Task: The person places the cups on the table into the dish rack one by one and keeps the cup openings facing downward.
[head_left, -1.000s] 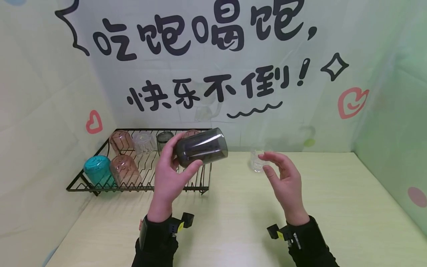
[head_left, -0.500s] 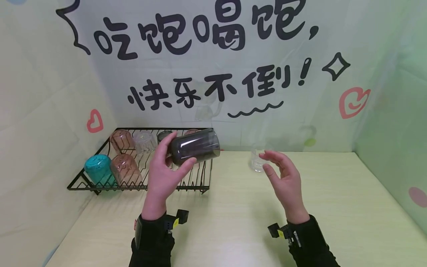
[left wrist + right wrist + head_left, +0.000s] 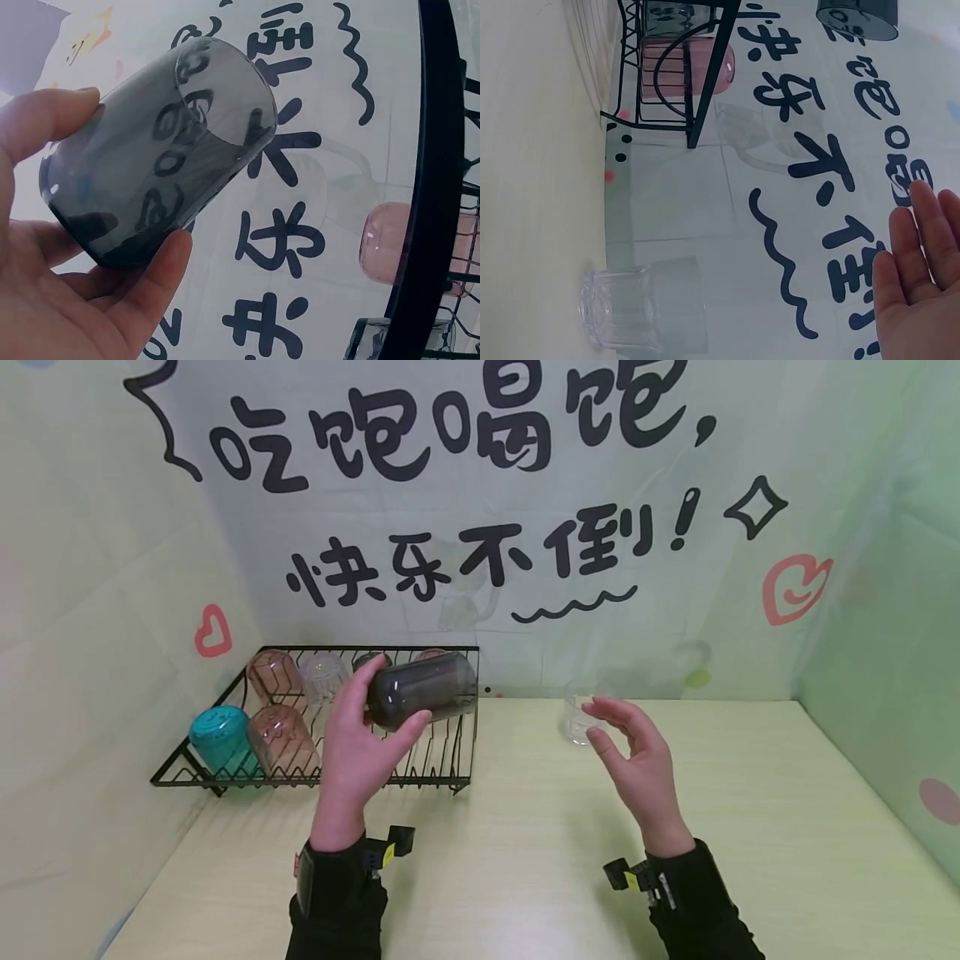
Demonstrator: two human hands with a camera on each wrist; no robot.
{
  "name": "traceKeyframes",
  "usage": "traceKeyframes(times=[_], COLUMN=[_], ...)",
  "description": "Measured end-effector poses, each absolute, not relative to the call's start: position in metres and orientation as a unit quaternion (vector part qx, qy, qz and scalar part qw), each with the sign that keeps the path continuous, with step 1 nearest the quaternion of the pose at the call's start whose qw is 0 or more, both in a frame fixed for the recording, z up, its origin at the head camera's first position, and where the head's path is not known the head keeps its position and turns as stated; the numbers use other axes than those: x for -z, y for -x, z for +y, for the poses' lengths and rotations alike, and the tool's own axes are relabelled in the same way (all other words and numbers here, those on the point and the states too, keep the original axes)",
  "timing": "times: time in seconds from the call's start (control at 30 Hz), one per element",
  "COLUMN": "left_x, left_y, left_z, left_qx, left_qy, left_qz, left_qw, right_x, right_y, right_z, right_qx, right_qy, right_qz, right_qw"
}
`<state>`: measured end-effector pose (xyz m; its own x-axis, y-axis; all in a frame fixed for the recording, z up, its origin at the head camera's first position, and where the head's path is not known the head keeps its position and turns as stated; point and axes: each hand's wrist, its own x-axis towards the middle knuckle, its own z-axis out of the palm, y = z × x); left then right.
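My left hand point(image 3: 352, 752) grips a dark grey see-through glass point(image 3: 423, 689) near its base, thumb on one side and fingers on the other. The glass is tipped on its side, its mouth pointing right, and overlaps the dish rack in the head view. In the left wrist view the held glass point(image 3: 142, 165) looks hollow, with the wall lettering showing through. On the right, my right hand point(image 3: 637, 768) hovers with loosely bent fingers and nothing in it. Just behind its fingertips, a clear glass point(image 3: 576, 727) stands upright on the table.
A black wire dish rack point(image 3: 315, 785) stands at the back left. On it are a teal glass point(image 3: 221, 739), a pink glass point(image 3: 281, 739) and several more glasses along the back. A lettered cloth point(image 3: 495, 610) hangs behind the table point(image 3: 510, 860); side cloths flank it.
My left hand has moved left with the dark glass, so that it overlaps the rack more fully. The right hand has hardly moved.
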<state>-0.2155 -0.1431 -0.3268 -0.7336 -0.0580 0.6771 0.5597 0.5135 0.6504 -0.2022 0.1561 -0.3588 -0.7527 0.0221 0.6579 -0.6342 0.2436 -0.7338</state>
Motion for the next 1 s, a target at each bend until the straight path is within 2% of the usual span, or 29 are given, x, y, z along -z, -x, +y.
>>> traceKeyframes(times=[0.63,1.0], left_x=[0.335,0.338], left_y=[0.225,0.228], left_z=[-0.154,-0.165], left_qx=[0.361,0.316], left_qy=[0.104,0.036], left_qz=[-0.858,-0.894], left_qw=[0.35,0.315], right_x=[0.363,0.366], right_y=[0.208,0.211], right_z=[0.159,0.161], right_qx=[-0.554,-0.539], right_qy=[-0.2,-0.192], right_qz=[-0.759,-0.773], right_qw=[0.278,0.275])
